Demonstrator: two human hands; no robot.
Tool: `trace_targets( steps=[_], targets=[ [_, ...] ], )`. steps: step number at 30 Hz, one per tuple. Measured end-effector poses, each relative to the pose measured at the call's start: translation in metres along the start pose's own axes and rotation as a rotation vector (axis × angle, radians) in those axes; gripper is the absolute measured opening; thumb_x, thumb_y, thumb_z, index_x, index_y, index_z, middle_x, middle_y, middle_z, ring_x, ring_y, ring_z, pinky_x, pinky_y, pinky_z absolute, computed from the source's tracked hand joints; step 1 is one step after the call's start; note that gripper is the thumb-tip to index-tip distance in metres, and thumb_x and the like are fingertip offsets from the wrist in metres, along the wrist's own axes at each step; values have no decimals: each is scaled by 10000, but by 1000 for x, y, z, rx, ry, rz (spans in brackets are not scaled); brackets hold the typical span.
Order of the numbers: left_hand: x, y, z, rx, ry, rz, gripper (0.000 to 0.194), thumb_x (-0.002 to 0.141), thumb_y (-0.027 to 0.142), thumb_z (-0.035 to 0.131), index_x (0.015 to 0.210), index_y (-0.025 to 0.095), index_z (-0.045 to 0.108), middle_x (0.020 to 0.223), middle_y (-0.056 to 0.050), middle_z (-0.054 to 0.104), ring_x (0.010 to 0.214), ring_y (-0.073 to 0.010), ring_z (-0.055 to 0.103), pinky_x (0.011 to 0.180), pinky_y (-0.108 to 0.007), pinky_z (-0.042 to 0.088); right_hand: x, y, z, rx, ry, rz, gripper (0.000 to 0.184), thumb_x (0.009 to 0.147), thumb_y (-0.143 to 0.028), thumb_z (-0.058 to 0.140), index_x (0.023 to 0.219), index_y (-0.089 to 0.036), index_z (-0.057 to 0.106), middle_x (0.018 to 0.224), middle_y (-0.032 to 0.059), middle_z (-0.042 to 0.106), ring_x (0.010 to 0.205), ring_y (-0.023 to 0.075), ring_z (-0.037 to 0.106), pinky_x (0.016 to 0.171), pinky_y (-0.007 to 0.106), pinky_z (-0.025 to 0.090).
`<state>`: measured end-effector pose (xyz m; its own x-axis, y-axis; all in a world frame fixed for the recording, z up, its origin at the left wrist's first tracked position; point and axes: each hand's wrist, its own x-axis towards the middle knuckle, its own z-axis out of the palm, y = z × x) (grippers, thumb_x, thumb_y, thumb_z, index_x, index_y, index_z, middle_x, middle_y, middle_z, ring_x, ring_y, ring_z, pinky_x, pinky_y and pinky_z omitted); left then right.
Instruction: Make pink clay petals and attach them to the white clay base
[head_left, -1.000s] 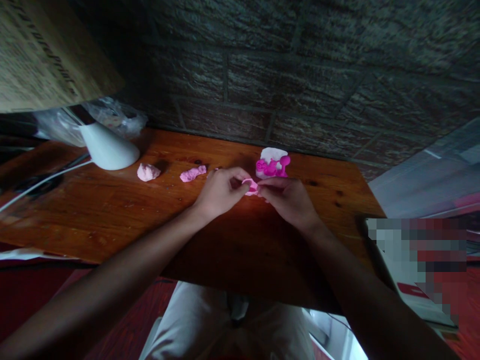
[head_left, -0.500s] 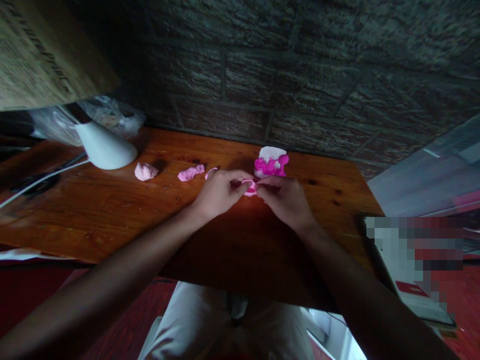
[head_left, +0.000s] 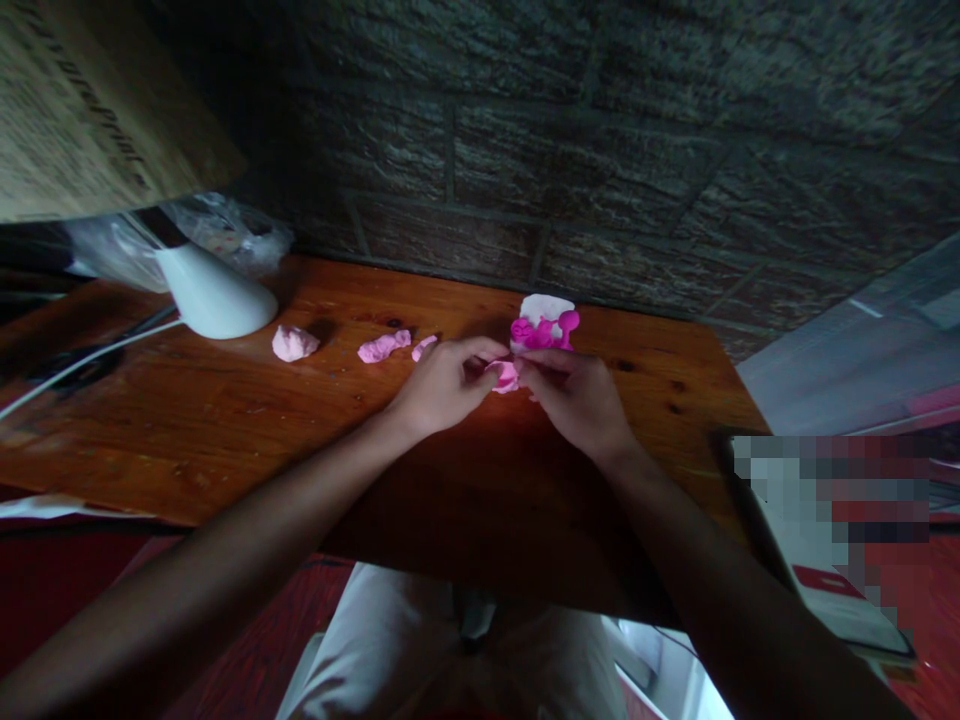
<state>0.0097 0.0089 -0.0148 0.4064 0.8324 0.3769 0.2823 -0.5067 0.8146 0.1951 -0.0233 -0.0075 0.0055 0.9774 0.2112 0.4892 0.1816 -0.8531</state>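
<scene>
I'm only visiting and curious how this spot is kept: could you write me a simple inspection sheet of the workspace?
Surface: wooden table, knotted, with small specks.
Job's things: small pink piece between the hands; pale pink lump, long pink lump and little pink bit to the left; bright pink shapes with a white piece behind the hands.
Clutter: clear plastic behind the lamp; dark item at left, unclear.
Grip: left hand and right hand both pinch the small pink piece.
Cables: white cable meets the lamp's base.
Surroundings: dark brick-patterned wall behind.
</scene>
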Motion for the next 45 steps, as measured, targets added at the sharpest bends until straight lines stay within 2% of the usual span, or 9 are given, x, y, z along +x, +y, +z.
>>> trace_targets(
  steps=[3, 7, 11, 16, 22, 29, 34, 42, 45],
  targets=[
    [3, -2, -4, -167, -5, -120, 167, 864, 265, 689, 967, 151, 755, 984, -86, 795, 894, -198, 737, 829, -328, 576, 2, 1, -3, 156, -41, 22, 223, 908, -369, 658, 965, -214, 807, 893, 37, 812, 834, 199, 757, 716, 304, 594],
    [5, 0, -10, -427, -11, -350, 337, 769, 282, 787, 1079, 152, 760, 1025, -85, 785, 839, -169, 703, 727, -277, 533, 3, -3, -8, 405, -131, 125, 282, 826, -392, 784, 1039, -208, 791, 969, 48, 812, 874, 199, 758, 735, 310, 613],
    [4, 1, -12, -560, -22, -436, 403, 714, 236, 812, 1106, 159, 761, 1014, -74, 771, 732, -117, 648, 640, -234, 474, 2, -7, -9, 626, -240, 270, 367, 731, -403, 891, 1030, -218, 784, 995, 53, 810, 857, 193, 768, 788, 339, 636],
    [4, 0, -9, -524, 24, -361, 307, 718, 243, 826, 1005, 147, 770, 975, -63, 774, 734, -118, 644, 650, -238, 482, 1, -7, -8, 761, -271, 324, 406, 674, -363, 939, 1020, -218, 783, 1017, 54, 815, 890, 196, 777, 877, 375, 637],
    [4, 8, -10, -352, 208, -207, 258, 778, 384, 828, 796, 143, 739, 824, -40, 756, 779, -142, 655, 763, -270, 520, 3, -4, -8, 779, -167, 317, 409, 665, -342, 945, 1015, -211, 779, 980, 52, 820, 835, 189, 779, 916, 404, 628],
    [3, 17, -13, -316, -65, -204, 287, 832, 439, 763, 835, 155, 804, 814, -41, 779, 768, -160, 670, 711, -259, 508, 4, -6, -6, 771, -174, 304, 416, 654, -355, 946, 1012, -220, 782, 1067, 57, 812, 899, 202, 778, 948, 415, 622],
    [2, 14, -12, -325, -83, -234, 213, 841, 363, 751, 841, 157, 805, 777, -38, 776, 729, -153, 664, 708, -268, 521, 3, -5, -4, 779, -187, 312, 402, 660, -354, 940, 1010, -227, 791, 1168, 69, 792, 936, 208, 772, 974, 435, 611],
    [1, 2, -9, -309, -75, -83, 223, 881, 359, 721, 835, 152, 791, 878, -65, 803, 811, -170, 708, 801, -288, 536, 3, -3, -1, 840, -213, 315, 371, 639, -355, 948, 967, -247, 814, 1104, 41, 804, 1022, 224, 758, 1046, 453, 574],
    [1, 4, -8, -252, -15, -43, 223, 865, 352, 749, 949, 153, 805, 845, -46, 794, 735, -145, 684, 707, -250, 516, 4, -4, 0, 877, -165, 312, 377, 606, -365, 964, 932, -245, 816, 1110, 41, 804, 1043, 237, 755, 1036, 449, 580]
  ],
)
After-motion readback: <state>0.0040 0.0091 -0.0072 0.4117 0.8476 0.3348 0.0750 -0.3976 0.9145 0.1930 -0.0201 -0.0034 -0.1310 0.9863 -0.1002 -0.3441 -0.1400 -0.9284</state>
